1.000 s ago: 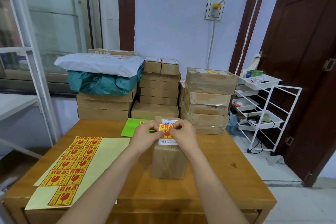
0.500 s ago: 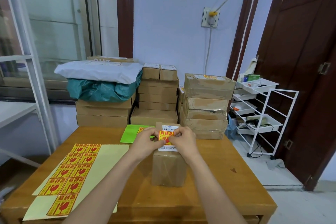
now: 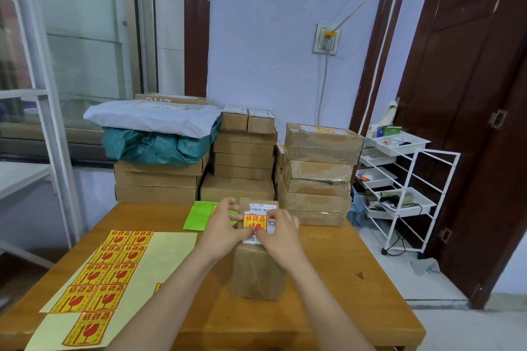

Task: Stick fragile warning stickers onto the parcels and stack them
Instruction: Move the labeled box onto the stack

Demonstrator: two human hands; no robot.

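Sticker (image 3: 254, 222) held over parcel (image 3: 258, 271).
It is pinched by left hand (image 3: 225, 229) and right hand (image 3: 281, 232); parcel stands on bench (image 3: 336, 293).

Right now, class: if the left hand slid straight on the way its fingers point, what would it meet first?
Its fingers point rightward across the parcel top, so the left hand would probably meet the right hand first, just past the fragile sticker both pinch. Depth is uncertain.

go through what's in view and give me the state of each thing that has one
sticker: held by both hands over the parcel's top label
parcel: upright on the table, taped shut
left hand: pinching the sticker's left edge
right hand: pinching its right edge
sticker sheet: flat, partly used
door: ajar
plug: in the wall socket
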